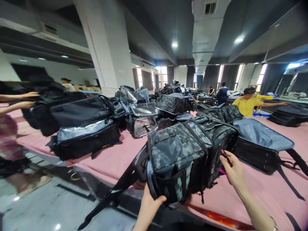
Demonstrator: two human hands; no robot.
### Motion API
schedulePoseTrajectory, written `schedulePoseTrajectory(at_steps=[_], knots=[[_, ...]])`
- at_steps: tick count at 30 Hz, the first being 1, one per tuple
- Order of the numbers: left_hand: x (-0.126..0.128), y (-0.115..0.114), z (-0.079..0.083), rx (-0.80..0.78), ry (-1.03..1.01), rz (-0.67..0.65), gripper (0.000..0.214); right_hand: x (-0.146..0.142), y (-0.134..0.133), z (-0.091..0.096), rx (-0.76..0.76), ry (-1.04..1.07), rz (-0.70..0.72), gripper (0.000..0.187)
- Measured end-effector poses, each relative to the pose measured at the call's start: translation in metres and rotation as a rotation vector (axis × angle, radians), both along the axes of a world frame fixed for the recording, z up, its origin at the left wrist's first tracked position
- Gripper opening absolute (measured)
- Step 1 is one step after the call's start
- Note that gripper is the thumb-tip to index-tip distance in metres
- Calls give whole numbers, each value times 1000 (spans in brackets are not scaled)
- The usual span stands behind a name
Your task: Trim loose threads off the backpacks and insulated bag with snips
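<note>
The left hand (149, 207) is nearest, at the bottom edge of the view. Its thumb presses up against the lower front of a grey camouflage backpack (178, 157), and the other fingers are hidden under the bag, so it has the bottom corner in a grip. The backpack lies at the near edge of a table under a pink cover (113, 160), with a long black strap (115, 192) trailing off its left side toward the floor.

Just right of the bag, the right hand (233, 171) has its fingers pinched narrowly on a small black tab (226, 156) at the backpack's right side; what the tab belongs to cannot be told.

Further right, an open bag with a grey-blue lining (260, 138) lies flat. To the left, beyond the backpack, sit black bags (81, 128) and open bags with silver lining (143, 123). At the far left, a co-worker's hands (26, 99) rest on a black bag. Far right, a person in a yellow shirt (247, 104) reaches sideways. A white pillar (106, 45) rises behind the bags.
</note>
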State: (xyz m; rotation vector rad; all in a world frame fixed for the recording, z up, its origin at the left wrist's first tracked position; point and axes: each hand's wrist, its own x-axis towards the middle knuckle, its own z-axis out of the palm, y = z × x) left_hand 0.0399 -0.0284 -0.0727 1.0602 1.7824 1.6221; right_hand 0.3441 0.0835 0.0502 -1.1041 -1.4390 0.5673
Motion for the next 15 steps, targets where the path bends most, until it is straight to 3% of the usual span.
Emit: schedulePoseTrajectory(at_steps=[3, 6, 10, 13, 15], knots=[[23, 7, -52, -133, 79, -40, 54, -11, -6, -10, -31, 57, -11, 48], [36, 15, -70, -181, 137, 17, 41, -13, -15, -20, -28, 72, -5, 40], [35, 19, -49, -255, 212, 70, 37, 1, -20, -32, -8, 122, 28, 35], [28, 16, -16, -237, 140, 53, 37, 17, -21, -39, -17, 196, -46, 38], [20, 12, 8, -171, -14, 11, 34, 29, -22, -42, -64, 177, -87, 37]])
